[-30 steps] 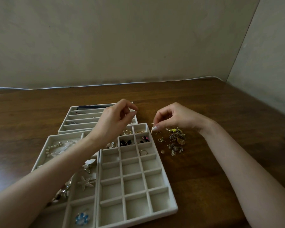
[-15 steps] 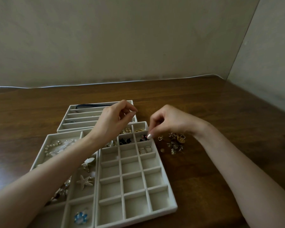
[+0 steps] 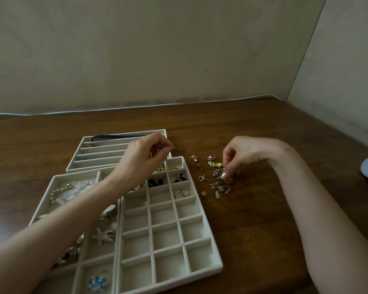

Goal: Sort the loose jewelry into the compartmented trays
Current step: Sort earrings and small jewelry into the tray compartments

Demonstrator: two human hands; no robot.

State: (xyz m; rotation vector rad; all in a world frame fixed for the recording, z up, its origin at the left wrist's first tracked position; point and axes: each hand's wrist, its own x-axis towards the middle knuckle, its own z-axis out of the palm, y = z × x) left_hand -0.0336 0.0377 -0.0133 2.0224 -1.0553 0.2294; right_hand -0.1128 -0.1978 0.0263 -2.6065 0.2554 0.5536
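Sorting looks partly done. The grid tray point(image 3: 216, 264) at near centre has only its far rows filled: gold hoops point(image 3: 182, 193) in the right column, black pieces point(image 3: 155, 182) and a pink-and-black piece point(image 3: 181, 177) one row beyond them; every nearer cell is bare. The wide tray point(image 3: 55, 181) to its left holds a pearl strand point(image 3: 58, 193), a starfish brooch point(image 3: 101, 236) and a blue flower point(image 3: 97, 283). The slotted tray point(image 3: 106, 154) farther back holds a dark band point(image 3: 115, 137) in its farthest slot.

What remains is the loose jewelry point(image 3: 220, 181), a small heap on the counter point(image 3: 263, 230) just right of the grid tray's far end, apart from it. It is a tangle of tiny gold and dull-metal bits, with a yellow piece point(image 3: 217, 165) on its far side, an open heart charm point(image 3: 201, 177) and a round gold bead point(image 3: 204, 193) strayed to the left; the bits seem light, snaggy and easy to scatter.

The right hand point(image 3: 249, 153) reaches down into the heap, thumb and forefinger pinching a piece at its top. The left hand point(image 3: 145, 158) hovers over the grid tray's far end, fingers curled and thumb meeting forefinger; whether it holds anything I cannot tell.
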